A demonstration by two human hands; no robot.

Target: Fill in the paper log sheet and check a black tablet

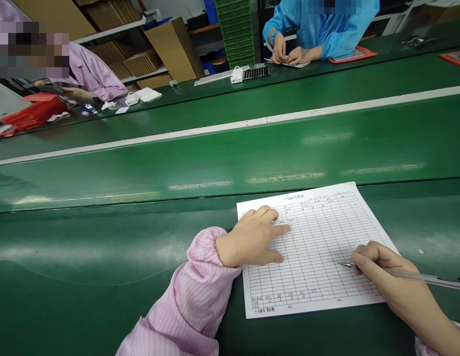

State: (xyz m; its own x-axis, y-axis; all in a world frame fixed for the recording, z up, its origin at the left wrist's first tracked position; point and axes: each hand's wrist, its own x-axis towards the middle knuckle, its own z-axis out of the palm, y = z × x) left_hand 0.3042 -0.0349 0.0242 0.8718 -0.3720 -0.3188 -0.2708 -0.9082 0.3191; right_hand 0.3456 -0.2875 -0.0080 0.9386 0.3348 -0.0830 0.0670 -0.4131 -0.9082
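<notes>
A white printed form point(318, 267) with a ruled grid lies on the green bench in front of me. Handwritten figures stand in a few top cells and along its bottom rows. My left hand point(254, 237) rests on the form's left side, fingers spread, the index finger stretched toward the written entries near the top. In my right hand point(389, 277) a clear-barrelled pen point(430, 278) is gripped, its metal tip pointing left over the middle-right of the grid. Whether the tip touches the paper I cannot tell.
A green conveyor belt point(215, 160) runs across beyond the bench. On its far side a person in blue point(322, 29) handles something flat, and a person in pink point(92, 69) sits near red bags point(37, 113). A white plug-like device point(237, 75) and red-framed trays point(354, 54) lie there.
</notes>
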